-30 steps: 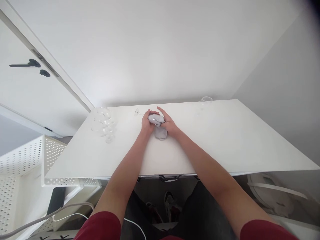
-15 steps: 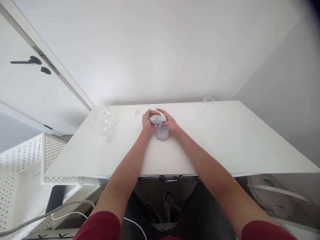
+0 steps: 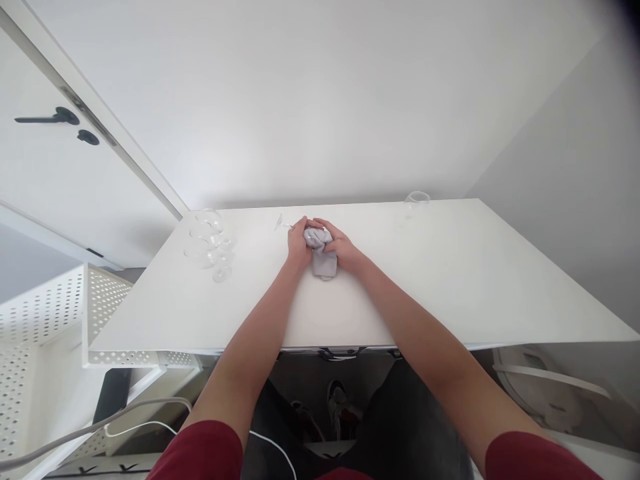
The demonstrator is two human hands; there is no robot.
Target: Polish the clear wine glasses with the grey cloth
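Between my hands is a wine glass (image 3: 281, 223), its foot and stem pointing out to the left and its bowl mostly hidden. My left hand (image 3: 299, 241) is wrapped around the bowl side of the glass. A grey cloth (image 3: 325, 263) is bunched at the bowl's mouth, and one end of it hangs down toward me. My right hand (image 3: 342, 248) grips this cloth, thumb pressed into the folds and fingers curved over the far side. Both hands are close together above the white table (image 3: 320, 313).
Several clear wine glasses (image 3: 207, 243) stand together on the table's left part. Another clear glass (image 3: 417, 200) stands at the back right, near the wall. A white perforated shelf (image 3: 100, 313) adjoins the left edge, with a cable (image 3: 145, 403) below.
The foot of the wine glass has tilted and shifted slightly right. My left hand has moved a little to the right with it, while my right hand stays almost in place on the cloth.
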